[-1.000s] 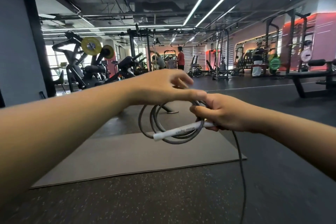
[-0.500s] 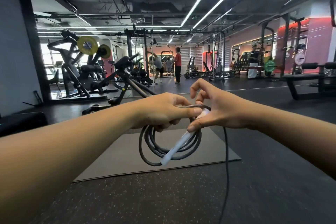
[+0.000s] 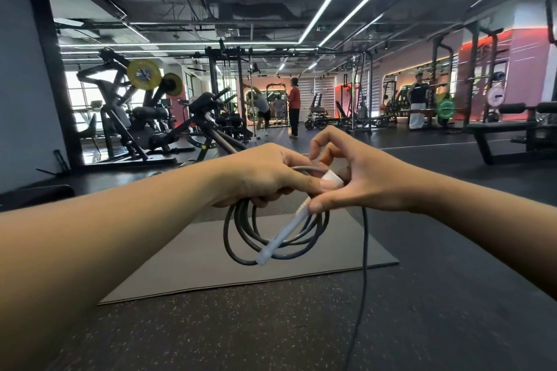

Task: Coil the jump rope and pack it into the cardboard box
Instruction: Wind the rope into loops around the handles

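Note:
The dark grey jump rope [image 3: 241, 238] hangs in several loops from my left hand [image 3: 265, 178], whose fingers curl round the top of the coil. One white handle [image 3: 283, 235] slants down across the loops. My right hand [image 3: 358, 181] meets the left at the coil's top, thumb pressed on the upper end of that handle, with a white handle end [image 3: 331, 180] between thumb and fingers; its index finger is raised. A loose strand of rope [image 3: 363, 265] drops from my right hand toward the floor. No cardboard box is in view.
A grey mat [image 3: 211, 268] lies on the dark speckled gym floor below my hands. Weight machines [image 3: 135, 117] stand at the left, racks and a bench [image 3: 512, 129] at the right. Several people [image 3: 294, 108] stand far back.
The coil went from my right hand into my left, which now grips its top. My right hand opened from its fist and now pinches at the handle; the handle swung from level to slanting down.

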Demonstrator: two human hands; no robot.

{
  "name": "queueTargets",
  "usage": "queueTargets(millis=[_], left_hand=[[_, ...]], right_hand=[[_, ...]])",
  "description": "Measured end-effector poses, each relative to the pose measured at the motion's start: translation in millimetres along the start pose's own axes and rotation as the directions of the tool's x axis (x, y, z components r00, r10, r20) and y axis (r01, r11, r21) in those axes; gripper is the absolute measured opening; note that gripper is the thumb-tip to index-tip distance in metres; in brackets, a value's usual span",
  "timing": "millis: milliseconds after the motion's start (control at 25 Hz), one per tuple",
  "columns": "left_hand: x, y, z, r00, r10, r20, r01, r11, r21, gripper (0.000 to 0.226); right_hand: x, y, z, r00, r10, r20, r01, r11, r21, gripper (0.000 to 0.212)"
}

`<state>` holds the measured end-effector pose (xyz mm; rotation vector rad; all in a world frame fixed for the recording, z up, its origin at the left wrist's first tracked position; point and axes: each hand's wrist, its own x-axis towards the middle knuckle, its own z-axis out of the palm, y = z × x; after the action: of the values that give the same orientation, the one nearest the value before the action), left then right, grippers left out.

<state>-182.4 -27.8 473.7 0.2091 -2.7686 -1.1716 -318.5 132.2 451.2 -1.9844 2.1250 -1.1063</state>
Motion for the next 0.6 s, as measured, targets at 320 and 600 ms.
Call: queueTargets(millis=[320, 600], left_hand=[[-4, -26, -8, 0.874, 0.027, -0.485, -0.412, 0.572, -0.710, 0.028], [2, -20, 20, 0.843, -0.122, -0.525, -0.438, 0.411, -0.799, 0.029]], right_hand=[[-26, 29, 24, 0.968, 0.230, -0.095, -0.177, 0.905, 0.388, 0.066], [-3, 14, 87, 0.898, 0.365, -0.244, -0.070, 0.668, 0.741, 0.063]])
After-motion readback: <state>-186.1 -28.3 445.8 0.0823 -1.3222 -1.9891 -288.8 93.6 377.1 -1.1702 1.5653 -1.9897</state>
